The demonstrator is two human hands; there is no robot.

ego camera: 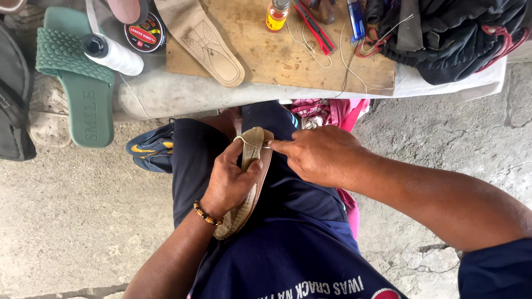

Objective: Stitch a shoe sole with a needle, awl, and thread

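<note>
On the far left a green slipper (77,83) lies beside a white thread spool (113,54). Next, the left hand (230,180) is clenched around a tan sandal (250,182) stood on edge over the person's lap, thumb pressed near its toe. To do this well, I'd judge, that grip must stay firm so the sole doesn't twist. The right hand (318,155) pinches at the sandal's tip, where a pale thread (250,143) crosses; pulling it evenly would suit. Above, a wooden board (288,55) sits on the counter (221,94).
</note>
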